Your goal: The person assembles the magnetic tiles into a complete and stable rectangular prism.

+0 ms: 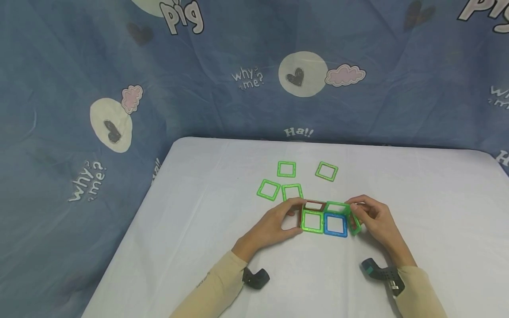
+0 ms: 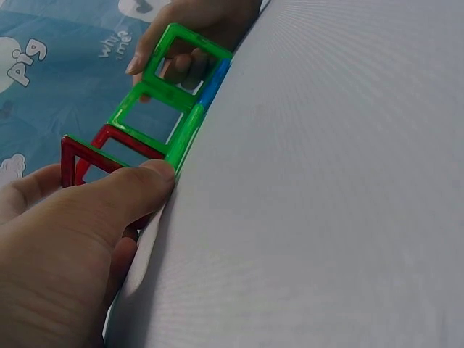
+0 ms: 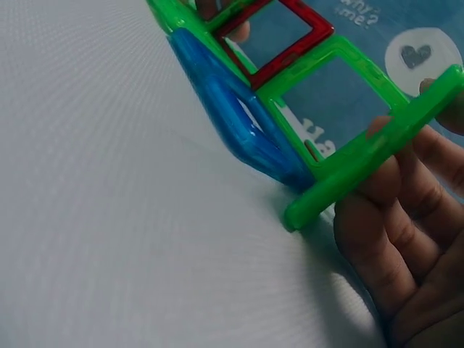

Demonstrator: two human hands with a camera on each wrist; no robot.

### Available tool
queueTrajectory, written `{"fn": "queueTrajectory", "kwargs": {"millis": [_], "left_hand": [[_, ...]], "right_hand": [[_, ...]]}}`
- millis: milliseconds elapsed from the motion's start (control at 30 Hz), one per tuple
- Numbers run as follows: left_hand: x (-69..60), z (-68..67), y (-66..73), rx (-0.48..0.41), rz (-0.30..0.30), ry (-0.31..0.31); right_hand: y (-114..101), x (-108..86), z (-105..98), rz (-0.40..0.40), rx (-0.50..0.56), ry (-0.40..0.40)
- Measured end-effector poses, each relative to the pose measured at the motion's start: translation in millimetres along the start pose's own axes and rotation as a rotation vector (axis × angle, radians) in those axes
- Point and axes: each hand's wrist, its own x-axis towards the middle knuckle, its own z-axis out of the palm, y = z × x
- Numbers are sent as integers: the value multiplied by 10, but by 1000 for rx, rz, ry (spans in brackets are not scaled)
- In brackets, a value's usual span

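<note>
White table [image 1: 199, 198]; behind it, blue cloth [image 1: 222, 39] printed with hearts [image 1: 140, 34], pink clouds [image 1: 345, 75], pale circles [image 1: 313, 70], lettering [image 1: 182, 17]

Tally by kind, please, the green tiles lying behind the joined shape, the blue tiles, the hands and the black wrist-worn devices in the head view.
Green plastic square-frame tiles lying behind: 4
Blue plastic square-frame tile: 1
Bare hands, left hand and right hand: 2
Black wrist-worn devices: 2
Total: 9
</note>
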Motion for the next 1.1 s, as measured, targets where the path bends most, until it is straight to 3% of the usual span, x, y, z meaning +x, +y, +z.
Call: {"fn": "queueTrajectory", "kwargs": {"millis": [933, 1100], "left_hand": [[-7, 3, 1, -6, -3, -3], [-10, 3, -2, -3, -4, -3]], "right_hand": [[-36, 4, 9, 12, -98, -12], [-15, 5, 9, 15, -60, -17]]}}
